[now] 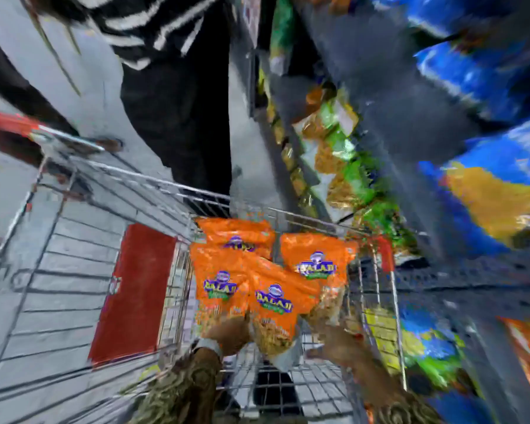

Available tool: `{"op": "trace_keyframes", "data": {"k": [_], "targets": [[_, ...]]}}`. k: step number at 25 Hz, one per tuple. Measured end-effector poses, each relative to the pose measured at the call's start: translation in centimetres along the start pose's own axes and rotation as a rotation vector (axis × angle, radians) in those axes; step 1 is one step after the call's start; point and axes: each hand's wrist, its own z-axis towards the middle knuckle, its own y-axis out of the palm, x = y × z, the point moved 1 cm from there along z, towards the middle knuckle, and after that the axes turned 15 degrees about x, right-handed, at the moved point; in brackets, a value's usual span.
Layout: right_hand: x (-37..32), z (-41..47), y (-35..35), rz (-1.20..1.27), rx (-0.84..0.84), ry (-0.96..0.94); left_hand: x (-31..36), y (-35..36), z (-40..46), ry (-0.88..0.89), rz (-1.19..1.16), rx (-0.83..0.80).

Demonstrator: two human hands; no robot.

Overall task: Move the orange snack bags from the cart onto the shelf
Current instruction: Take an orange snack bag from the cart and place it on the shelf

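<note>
Several orange snack bags (257, 270) with purple logos lie in the wire cart (135, 185), at its end nearest the shelf. My left hand (228, 333) is down in the cart at the lower edge of the front orange bag (273, 304), fingers against it. My right hand (338, 342) reaches in from the right below the right orange bag (317, 261), touching its clear lower part. The view is badly blurred, so the grip of either hand is unclear. The shelf (395, 123) runs along the right side.
Green snack bags (343, 166) and blue bags (478, 71) fill the shelf. A red child-seat flap (135, 289) and red handle (3, 123) are on the cart. A person in a striped top and dark trousers (178, 102) stands beyond the cart.
</note>
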Motion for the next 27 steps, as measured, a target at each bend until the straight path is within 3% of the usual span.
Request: {"op": "trace_keyframes", "data": {"k": [3,6,12,16,18,21,27], "targets": [[2.2,3.1,2.4,-0.14,-0.049,0.026,-0.7,3.9,1.4,-0.288,-0.193,-0.171],[3.9,5.2,5.1,-0.205,-0.151,0.095,-1.3,7.2,2.1,-0.333,-0.316,-0.284],[6.1,5.7,5.8,0.015,-0.127,0.15,-1.2,7.9,2.0,-0.47,-0.57,-0.26],[5.0,4.4,2.6,0.204,-0.215,0.149,-0.9,5.0,1.1,-0.478,-0.721,-0.274],[3.8,2.1,0.4,0.333,-0.145,0.186,0.5,2.2,0.2,-0.525,-0.748,-0.276],[0.8,-2.3,-2.2,0.541,0.022,0.209,3.1,-1.9,-1.5,-0.417,-0.851,-0.177],[-9.5,-12.9,-6.6,0.743,0.375,-0.026,10.0,-14.6,-3.8,-0.09,-1.067,0.101]]}}
